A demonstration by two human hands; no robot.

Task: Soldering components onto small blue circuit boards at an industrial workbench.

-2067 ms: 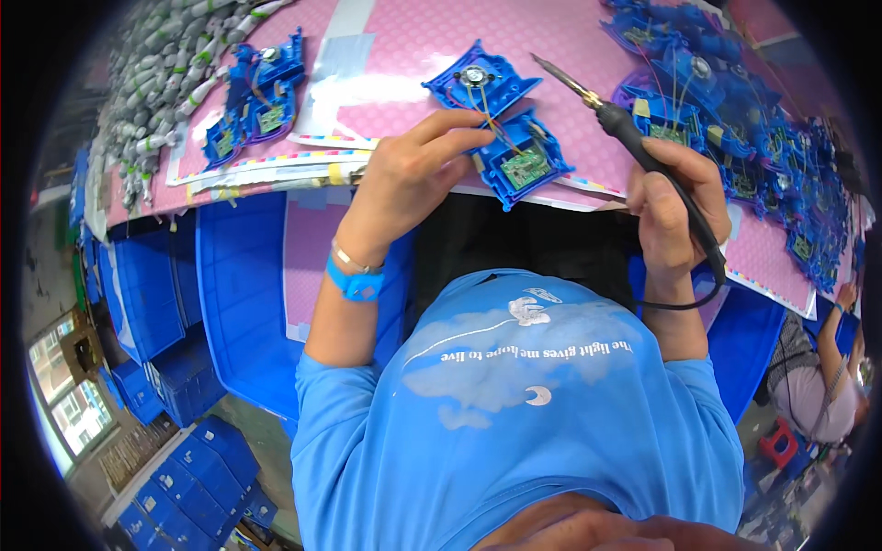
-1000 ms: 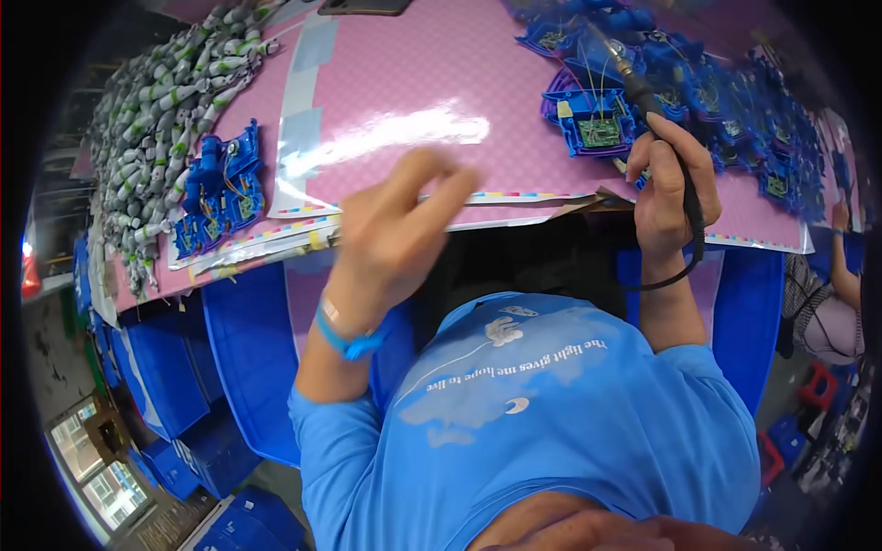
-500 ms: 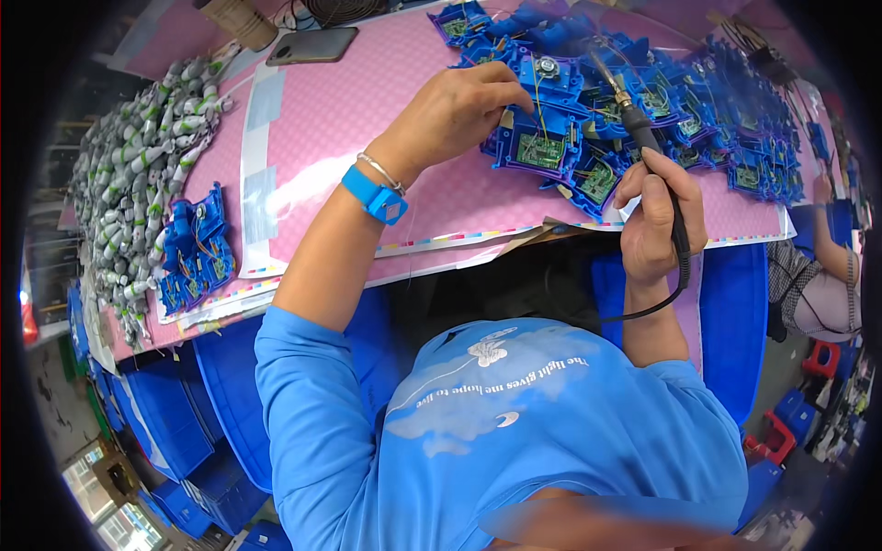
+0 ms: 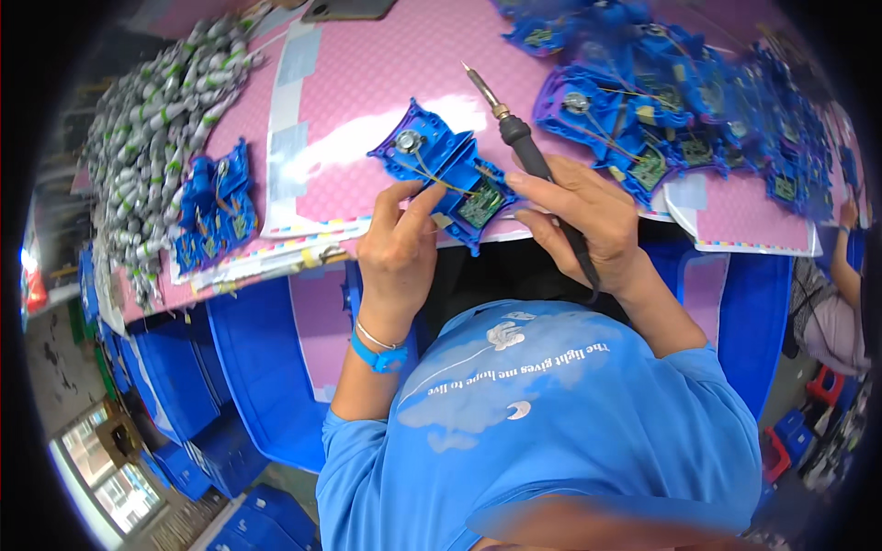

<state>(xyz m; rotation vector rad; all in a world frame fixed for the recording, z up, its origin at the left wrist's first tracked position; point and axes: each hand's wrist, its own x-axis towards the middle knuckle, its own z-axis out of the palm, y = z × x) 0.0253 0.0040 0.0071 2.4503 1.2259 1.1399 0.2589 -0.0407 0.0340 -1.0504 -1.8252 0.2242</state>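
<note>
A blue plastic housing [image 4: 439, 147] lies opened out in front of me at the table's near edge. One half carries a round metal part [image 4: 408, 141], the other a green circuit board [image 4: 480, 204], with thin yellow wires between them. My left hand [image 4: 401, 243], with a blue wrist strap [image 4: 375, 354], grips the near left edge of the housing. In my right hand [image 4: 588, 216] is a soldering iron [image 4: 522, 138], its tip pointing up and away above the table. The index finger of that hand reaches to the housing's right side, by the board.
More blue housings [image 4: 643, 110] with boards and wires crowd the right. At far left lies a heap of grey bundled cables [image 4: 152, 156], beside another blue housing [image 4: 216, 207]. A phone [image 4: 349, 7] rests at the back. Blue bins [image 4: 253, 367] stand below the pink-covered table [image 4: 340, 92].
A blue housing has come away from the pile on the right to the near edge before me. My left hand moved nearer with it; the right hand and soldering iron shifted left.
</note>
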